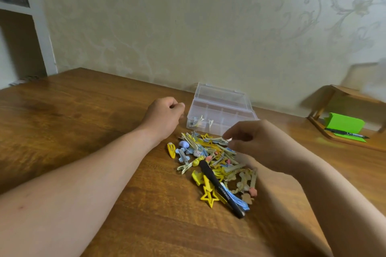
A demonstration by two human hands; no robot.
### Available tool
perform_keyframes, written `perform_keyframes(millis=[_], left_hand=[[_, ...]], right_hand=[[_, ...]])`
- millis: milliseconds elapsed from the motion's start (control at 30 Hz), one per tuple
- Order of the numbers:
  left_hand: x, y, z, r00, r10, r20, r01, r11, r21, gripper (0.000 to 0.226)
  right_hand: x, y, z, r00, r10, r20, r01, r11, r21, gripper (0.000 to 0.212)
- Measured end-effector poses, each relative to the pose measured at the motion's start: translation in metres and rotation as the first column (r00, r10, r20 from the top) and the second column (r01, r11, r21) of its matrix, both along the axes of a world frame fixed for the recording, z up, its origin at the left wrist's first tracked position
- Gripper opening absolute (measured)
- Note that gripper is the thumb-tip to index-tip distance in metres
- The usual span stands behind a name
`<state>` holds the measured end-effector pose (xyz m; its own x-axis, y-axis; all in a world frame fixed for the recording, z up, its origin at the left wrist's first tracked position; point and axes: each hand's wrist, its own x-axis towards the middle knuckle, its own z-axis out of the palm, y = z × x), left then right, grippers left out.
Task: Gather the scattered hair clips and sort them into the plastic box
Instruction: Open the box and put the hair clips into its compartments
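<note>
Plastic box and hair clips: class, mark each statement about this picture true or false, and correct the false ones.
1. The plastic box stands open with its lid up. True.
2. The box is empty. False: a few clips already lie in its front compartments.
3. The pile of hair clips lies on the wooden table in front of the box. True.
4. The left hand is spread flat on the table. False: its fingers are curled in.
5. A yellow star clip lies at the near end of the pile. True.

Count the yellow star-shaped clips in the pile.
2 clearly visible: a solid yellow star at the pile's near edge, and an outline star at the far edge near the box. Others may be buried.
</note>
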<state>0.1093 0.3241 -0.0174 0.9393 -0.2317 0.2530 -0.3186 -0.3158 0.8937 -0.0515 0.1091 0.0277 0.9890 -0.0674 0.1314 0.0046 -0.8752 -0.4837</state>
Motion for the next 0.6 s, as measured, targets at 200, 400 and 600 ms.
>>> perform_keyframes(millis=[200,400,600], left_hand=[[0.0,-0.001,-0.001,1.0,-0.002,0.006,0.002,1.0,-0.013,0.031],[0.0,-0.002,-0.002,1.0,-0.002,0.013,0.002,1.0,-0.004,0.031],[0.0,-0.003,-0.002,1.0,-0.009,0.005,0.009,1.0,-0.018,0.031]], right_hand=[[-0.001,-0.003,-0.006,0.996,0.073,-0.058,-0.078,0.994,-0.081,0.019],[0.001,0.002,-0.009,0.991,0.132,-0.02,-0.133,0.988,-0.084,0.015],[0.005,0.003,-0.014,0.99,0.141,0.011,-0.138,0.983,-0.123,0.007]])
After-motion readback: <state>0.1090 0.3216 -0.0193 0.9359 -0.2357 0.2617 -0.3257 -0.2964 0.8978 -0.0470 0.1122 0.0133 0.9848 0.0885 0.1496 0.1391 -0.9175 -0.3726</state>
